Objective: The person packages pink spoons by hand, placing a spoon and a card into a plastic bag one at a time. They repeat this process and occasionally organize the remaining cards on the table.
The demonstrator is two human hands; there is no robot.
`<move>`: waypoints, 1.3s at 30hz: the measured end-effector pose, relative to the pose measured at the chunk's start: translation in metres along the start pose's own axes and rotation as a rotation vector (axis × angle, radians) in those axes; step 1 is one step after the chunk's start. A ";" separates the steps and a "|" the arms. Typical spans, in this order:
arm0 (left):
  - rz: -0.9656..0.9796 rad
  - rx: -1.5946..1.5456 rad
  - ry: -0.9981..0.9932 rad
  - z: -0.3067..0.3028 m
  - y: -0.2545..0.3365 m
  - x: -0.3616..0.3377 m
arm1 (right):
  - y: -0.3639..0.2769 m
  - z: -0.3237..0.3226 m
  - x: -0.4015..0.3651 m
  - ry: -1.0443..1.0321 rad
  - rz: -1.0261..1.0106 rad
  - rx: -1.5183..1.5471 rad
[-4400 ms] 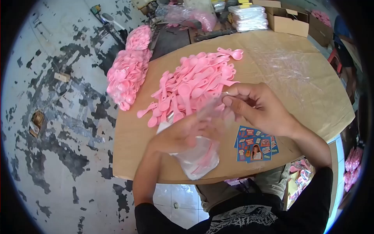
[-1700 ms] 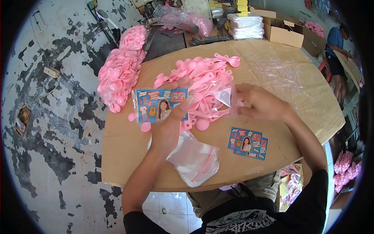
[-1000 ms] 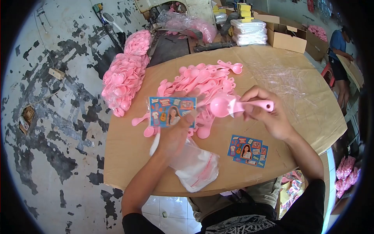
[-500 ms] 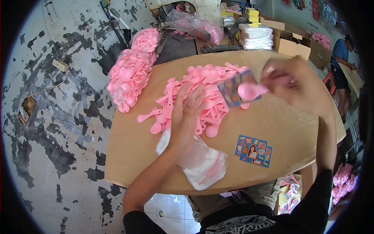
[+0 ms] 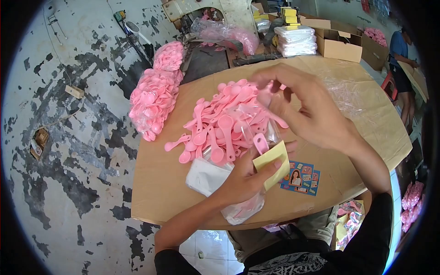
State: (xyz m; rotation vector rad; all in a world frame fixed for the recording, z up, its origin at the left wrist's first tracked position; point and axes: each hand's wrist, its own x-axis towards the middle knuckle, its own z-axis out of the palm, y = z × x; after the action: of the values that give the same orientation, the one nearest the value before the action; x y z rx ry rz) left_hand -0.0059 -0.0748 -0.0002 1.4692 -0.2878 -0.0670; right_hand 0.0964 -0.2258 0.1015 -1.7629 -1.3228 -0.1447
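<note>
My left hand grips a small card, its plain yellow back facing up, with the thumb laid across it. A pink measuring spoon's handle sticks up at the card's far edge in the same hand. Clear plastic film shows around the handle. My right hand is raised over the right side of a pile of pink spoons, fingers curved and apart from the thumb, slightly blurred. Below the left hand lies a stack of clear plastic bags. Printed blue cards lie to its right.
A cardboard-covered table carries everything. Bulging bags of pink spoons stand at its left edge. Behind are wrapped packs and an open carton. A person in a blue shirt stands far right.
The card and spoon have passed from my right hand to my left, and the card now shows its yellow back. My right hand has moved left over the pile.
</note>
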 end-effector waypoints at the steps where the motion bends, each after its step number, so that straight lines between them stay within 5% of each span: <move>1: 0.017 -0.101 -0.075 -0.002 0.000 0.002 | 0.010 0.000 -0.002 -0.032 -0.019 0.036; 3: -0.014 -0.149 -0.249 0.000 0.003 0.001 | 0.027 -0.001 -0.004 -0.098 -0.053 0.109; 5: -0.006 -0.054 -0.387 0.000 0.000 0.004 | 0.024 -0.007 -0.013 -0.237 0.233 0.433; 12: -0.118 -0.201 -0.012 0.004 0.013 0.014 | 0.031 -0.016 -0.028 -0.253 0.167 0.229; 15: -0.086 0.170 0.091 0.002 0.007 0.013 | 0.047 -0.011 -0.032 -0.032 0.017 0.116; 18: -0.143 -0.020 0.136 0.004 0.016 0.023 | 0.041 -0.017 -0.035 -0.152 0.172 0.110; 21: -0.118 0.154 0.203 0.003 0.017 0.029 | 0.059 -0.004 -0.039 0.183 -0.250 -0.324; 27: -0.098 0.130 0.191 0.022 0.015 0.024 | 0.067 0.004 -0.044 0.075 -0.359 -0.488; 30: -0.062 0.404 0.076 -0.003 -0.008 0.024 | 0.073 0.008 -0.045 -0.012 -0.408 -0.592; 36: -0.182 0.503 0.065 -0.002 -0.010 0.022 | 0.075 0.014 -0.048 -0.062 -0.253 -0.408; 39: -0.121 0.440 0.129 -0.002 -0.012 0.020 | 0.073 0.008 -0.044 -0.049 0.039 -0.020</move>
State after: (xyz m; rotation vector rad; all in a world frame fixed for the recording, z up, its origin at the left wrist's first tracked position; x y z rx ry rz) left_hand 0.0155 -0.0785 -0.0091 1.9185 -0.1104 -0.0055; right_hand 0.1340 -0.2536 0.0297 -1.8185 -1.3253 -0.0933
